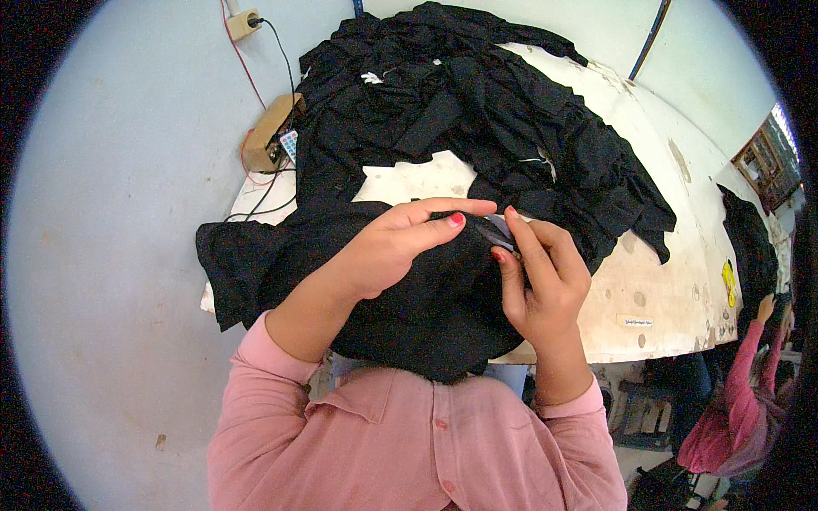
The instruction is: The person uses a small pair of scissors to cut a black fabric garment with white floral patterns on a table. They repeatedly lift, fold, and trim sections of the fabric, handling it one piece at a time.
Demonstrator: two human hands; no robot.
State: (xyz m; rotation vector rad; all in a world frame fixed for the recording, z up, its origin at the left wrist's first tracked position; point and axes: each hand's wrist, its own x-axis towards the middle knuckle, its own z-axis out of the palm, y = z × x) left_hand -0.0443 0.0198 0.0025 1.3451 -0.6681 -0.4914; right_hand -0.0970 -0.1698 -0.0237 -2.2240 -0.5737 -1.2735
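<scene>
A black garment (409, 307) lies across the near edge of the table, its lower part hanging toward my lap. My left hand (396, 243) is over its upper edge, index finger stretched to the right and thumb close below, with black cloth between them. Facing it, my right hand (545, 277) pinches a small grey piece (500, 232) between thumb and bent fingers, right beside the left fingertip. Whether this grey piece is part of the garment or a separate thing I cannot make out. The left hand's other fingers are hidden.
A large heap of black garments (443, 102) covers the far part of the white table (665, 298). At the left stand a brown box (274, 128) with cables and a remote control (290, 146). A wall socket (244, 25) is behind. A co-worker in pink (733, 417) handles black cloth at the right.
</scene>
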